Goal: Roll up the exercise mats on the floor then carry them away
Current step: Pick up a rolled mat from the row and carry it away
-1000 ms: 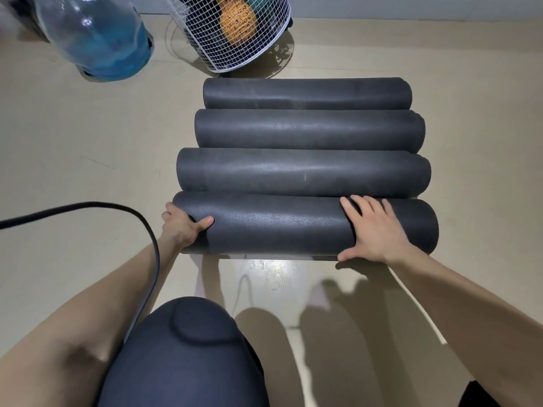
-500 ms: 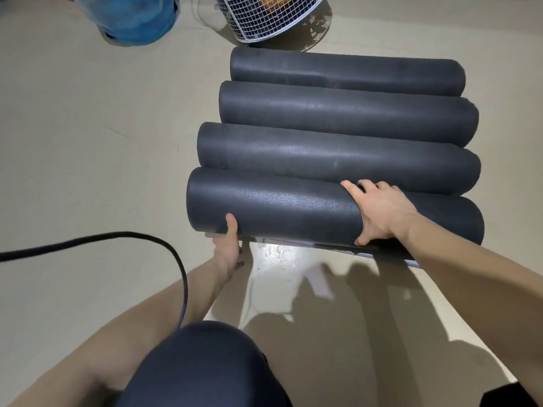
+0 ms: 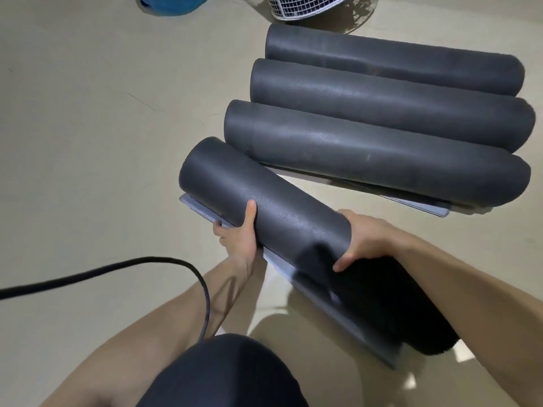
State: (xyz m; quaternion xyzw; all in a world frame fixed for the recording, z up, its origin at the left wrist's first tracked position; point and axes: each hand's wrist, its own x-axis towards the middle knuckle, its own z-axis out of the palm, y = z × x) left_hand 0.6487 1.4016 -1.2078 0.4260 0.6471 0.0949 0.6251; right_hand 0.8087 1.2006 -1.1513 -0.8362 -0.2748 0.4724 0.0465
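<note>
You hold the nearest rolled mat (image 3: 264, 207) in both hands above the floor (image 3: 88, 127), angled away from the three other rolled mats (image 3: 376, 160) that lie side by side and touching just beyond it. Your left hand (image 3: 239, 236) grips from below near the roll's left end, with the thumb pressed up the near side and the fingers tucked under. Your right hand (image 3: 364, 239) is clamped over the top further along, fingers curled down the far side. The roll's right end sits in deep shadow, so whether it is clear of the floor cannot be told. The likeliest trouble is unrolling. The mat's loose flap (image 3: 205, 211) juts out grey beneath the roll, and nothing but your grip pins it, so the coil could probably spring open if either hand slackens during the lift. Both hands sit left of the roll's middle, which would likely let the long, unsupported right end droop or drag. The black cable (image 3: 117, 267) loops across the floor beside your knee (image 3: 223, 374), close enough to catch a foot or the trailing flap as you rise. The third roll also shows a free edge along the floor, so a knock could start it opening. A wire basket (image 3: 302, 7) and a blue container (image 3: 173, 4) stand on the floor beyond the row.
</note>
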